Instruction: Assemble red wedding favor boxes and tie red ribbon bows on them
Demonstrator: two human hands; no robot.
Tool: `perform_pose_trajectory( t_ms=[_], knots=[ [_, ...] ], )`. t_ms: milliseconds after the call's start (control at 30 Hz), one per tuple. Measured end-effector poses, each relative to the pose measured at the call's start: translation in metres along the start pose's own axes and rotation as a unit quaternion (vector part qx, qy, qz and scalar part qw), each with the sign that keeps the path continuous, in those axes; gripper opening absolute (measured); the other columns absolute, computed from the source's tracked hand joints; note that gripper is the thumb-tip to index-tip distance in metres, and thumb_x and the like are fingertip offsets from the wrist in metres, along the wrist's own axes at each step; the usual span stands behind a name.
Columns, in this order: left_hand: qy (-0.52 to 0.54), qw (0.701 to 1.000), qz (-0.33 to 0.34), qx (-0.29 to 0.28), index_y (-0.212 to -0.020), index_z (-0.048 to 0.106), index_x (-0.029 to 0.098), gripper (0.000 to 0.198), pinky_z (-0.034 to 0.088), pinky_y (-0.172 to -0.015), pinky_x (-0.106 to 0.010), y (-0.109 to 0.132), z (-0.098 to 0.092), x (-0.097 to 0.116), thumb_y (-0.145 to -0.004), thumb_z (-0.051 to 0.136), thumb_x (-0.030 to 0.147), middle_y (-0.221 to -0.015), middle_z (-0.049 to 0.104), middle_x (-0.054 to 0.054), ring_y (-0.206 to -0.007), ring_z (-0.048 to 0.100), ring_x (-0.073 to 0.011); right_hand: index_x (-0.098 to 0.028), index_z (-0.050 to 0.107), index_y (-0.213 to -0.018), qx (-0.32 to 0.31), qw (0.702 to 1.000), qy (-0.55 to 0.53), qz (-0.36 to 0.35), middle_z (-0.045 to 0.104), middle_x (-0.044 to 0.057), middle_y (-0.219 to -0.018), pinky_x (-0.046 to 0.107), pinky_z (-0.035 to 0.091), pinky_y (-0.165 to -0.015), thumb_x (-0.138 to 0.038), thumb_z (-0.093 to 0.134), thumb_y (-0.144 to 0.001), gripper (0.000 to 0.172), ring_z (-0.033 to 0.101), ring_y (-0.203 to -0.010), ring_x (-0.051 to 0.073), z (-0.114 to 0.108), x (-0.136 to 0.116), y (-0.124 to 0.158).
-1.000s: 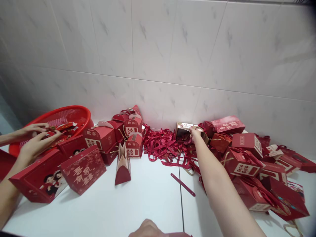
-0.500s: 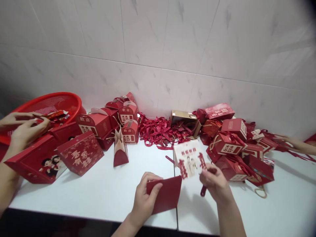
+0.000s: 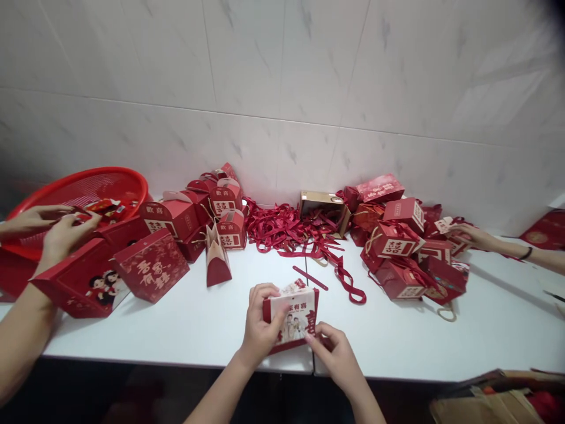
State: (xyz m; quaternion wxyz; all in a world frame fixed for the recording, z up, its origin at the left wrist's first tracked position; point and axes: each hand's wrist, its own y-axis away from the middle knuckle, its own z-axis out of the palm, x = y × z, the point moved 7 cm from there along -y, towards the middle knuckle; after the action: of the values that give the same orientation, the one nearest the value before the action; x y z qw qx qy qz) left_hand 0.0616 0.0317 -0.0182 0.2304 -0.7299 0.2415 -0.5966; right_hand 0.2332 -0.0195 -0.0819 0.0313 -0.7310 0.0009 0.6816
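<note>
My left hand (image 3: 260,321) grips a dark red paper piece (image 3: 289,346) above the table's front edge; whether it is a box or a flat panel I cannot tell. Against its near face lies a white printed card (image 3: 293,321) with a couple and red characters, held under my left thumb. My right hand (image 3: 331,351) pinches the card's lower right corner between thumb and fingertips. Just beyond them, a narrow dark red strip (image 3: 310,278) and a looped red ribbon (image 3: 351,282) rest on the white table (image 3: 176,335).
Red gift boxes (image 3: 170,215) crowd the left, with more boxes (image 3: 399,247) heaped right. Between them are a ribbon pile (image 3: 278,227) and an open cardboard box (image 3: 324,200). One co-worker's hands (image 3: 66,229) work by a red basket (image 3: 132,176); another person's hand (image 3: 474,235) reaches in right.
My right hand has brought the white card left and down onto the red piece in my left hand. A looped ribbon now lies on the table, and the right-hand co-worker's hand has moved left.
</note>
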Motion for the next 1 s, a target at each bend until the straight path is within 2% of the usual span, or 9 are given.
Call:
perform_pose_trajectory(
  t_ms=[100, 233, 300, 367, 433, 533, 633, 800, 1000],
  knots=[
    [0.061, 0.996, -0.053, -0.034, -0.091, 0.046, 0.021, 0.008, 0.047, -0.079, -0.032, 0.001, 0.008, -0.004, -0.090, 0.051, 0.026, -0.093, 0.056, -0.004, -0.088, 0.058, -0.0180, -0.017, 0.059, -0.079, -0.014, 0.999, 0.047, 0.023, 0.049, -0.002, -0.069, 0.024, 0.040, -0.060, -0.040, 0.070, -0.075, 0.025, 0.045, -0.062, 0.012, -0.010, 0.001, -0.002],
    [0.080, 0.992, -0.086, -0.042, -0.088, 0.046, 0.021, 0.011, 0.049, -0.072, -0.028, 0.002, 0.010, -0.006, -0.089, 0.053, 0.030, -0.085, 0.055, -0.001, -0.079, 0.058, -0.0156, -0.022, 0.054, -0.096, -0.013, 1.000, 0.001, 0.002, 0.045, -0.004, -0.076, 0.022, 0.039, -0.061, -0.042, 0.077, -0.069, 0.041, 0.044, -0.068, 0.012, -0.030, -0.010, 0.001],
    [0.073, 0.992, -0.097, -0.037, -0.087, 0.047, 0.020, 0.013, 0.049, -0.068, -0.026, 0.001, 0.009, -0.006, -0.088, 0.053, 0.031, -0.082, 0.055, -0.001, -0.075, 0.058, -0.0150, -0.022, 0.055, -0.107, -0.023, 0.999, -0.026, -0.014, 0.049, 0.000, -0.085, 0.024, 0.041, -0.067, -0.049, 0.067, -0.078, 0.042, 0.047, -0.076, 0.014, -0.033, -0.019, 0.004],
    [0.068, 0.991, -0.105, -0.035, -0.086, 0.048, 0.020, 0.014, 0.049, -0.064, -0.025, 0.001, 0.009, -0.005, -0.087, 0.054, 0.032, -0.080, 0.055, 0.000, -0.071, 0.058, -0.0143, -0.021, 0.056, -0.112, -0.019, 0.998, -0.055, -0.013, 0.049, 0.002, -0.084, 0.024, 0.040, -0.066, -0.053, 0.051, -0.088, 0.040, 0.047, -0.076, 0.015, -0.031, -0.025, 0.008],
    [0.066, 0.991, -0.110, -0.032, -0.086, 0.048, 0.020, 0.014, 0.048, -0.061, -0.024, 0.001, 0.009, -0.004, -0.086, 0.054, 0.032, -0.078, 0.054, 0.000, -0.067, 0.057, -0.0136, -0.020, 0.059, -0.108, -0.015, 0.997, -0.078, -0.007, 0.046, 0.000, -0.076, 0.023, 0.037, -0.059, -0.050, 0.045, -0.093, 0.037, 0.042, -0.066, 0.012, -0.026, -0.029, 0.012],
    [0.061, 0.991, -0.116, -0.023, -0.085, 0.049, 0.019, 0.013, 0.048, -0.060, -0.024, 0.001, 0.009, -0.004, -0.086, 0.055, 0.031, -0.078, 0.054, 0.001, -0.066, 0.056, -0.0132, -0.020, 0.063, -0.101, -0.009, 0.995, -0.094, -0.026, 0.044, -0.002, -0.071, 0.022, 0.032, -0.052, -0.045, 0.054, -0.090, 0.028, 0.035, -0.057, 0.009, -0.017, -0.036, 0.015],
    [0.060, 0.991, -0.119, -0.018, -0.085, 0.049, 0.020, 0.013, 0.047, -0.059, -0.023, 0.002, 0.009, -0.005, -0.085, 0.056, 0.030, -0.076, 0.054, 0.002, -0.064, 0.056, -0.0127, -0.021, 0.064, -0.099, 0.022, 0.992, -0.118, -0.041, 0.049, -0.002, -0.072, 0.021, 0.033, -0.050, -0.042, 0.061, -0.086, 0.025, 0.036, -0.055, 0.008, -0.016, -0.038, 0.015],
    [0.060, 0.992, -0.113, -0.016, -0.084, 0.049, 0.020, 0.013, 0.048, -0.058, -0.023, 0.001, 0.009, -0.005, -0.084, 0.057, 0.030, -0.075, 0.054, 0.002, -0.063, 0.057, -0.0125, -0.022, 0.066, -0.107, 0.060, 0.987, -0.141, -0.046, 0.060, 0.002, -0.078, 0.021, 0.034, -0.044, -0.039, 0.068, -0.081, 0.032, 0.037, -0.051, 0.007, -0.018, -0.036, 0.012],
    [0.049, 0.993, -0.103, -0.011, -0.084, 0.049, 0.020, 0.012, 0.048, -0.058, -0.023, 0.002, 0.009, -0.002, -0.085, 0.055, 0.029, -0.074, 0.055, 0.002, -0.062, 0.057, -0.0125, -0.022, 0.070, -0.093, 0.101, 0.975, -0.176, -0.096, 0.065, 0.001, -0.073, 0.021, 0.034, -0.043, -0.033, 0.072, -0.078, 0.018, 0.038, -0.048, 0.007, -0.019, -0.037, 0.011]
  ],
)
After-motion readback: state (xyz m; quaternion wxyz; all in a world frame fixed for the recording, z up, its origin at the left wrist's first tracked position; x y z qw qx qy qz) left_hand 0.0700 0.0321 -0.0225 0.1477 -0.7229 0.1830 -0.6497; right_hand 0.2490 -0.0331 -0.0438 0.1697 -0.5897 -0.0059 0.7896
